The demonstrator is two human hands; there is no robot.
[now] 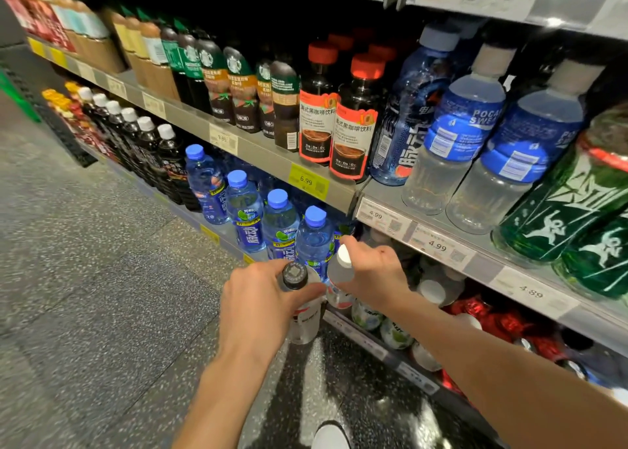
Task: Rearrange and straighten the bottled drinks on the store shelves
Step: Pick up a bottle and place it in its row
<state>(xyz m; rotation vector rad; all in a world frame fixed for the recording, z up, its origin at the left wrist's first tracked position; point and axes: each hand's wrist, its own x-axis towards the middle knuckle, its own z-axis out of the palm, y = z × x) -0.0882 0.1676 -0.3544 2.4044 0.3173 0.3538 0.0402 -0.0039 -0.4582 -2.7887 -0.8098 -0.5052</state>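
Left hand: the left hand (261,299) grips a dark-capped bottle (299,299) by its neck, off the lower shelf's front edge.
Right hand: the right hand (372,271) curls round a white-capped bottle (339,278), touching the first.
Lower shelf: blue-capped water bottles (278,224) line the front edge.
Upper shelf: coffee bottles (353,122), sports drinks (455,135).

Bare forearms, no sleeves; hands (261,299) ungloved; white shoe toe (331,436) below.
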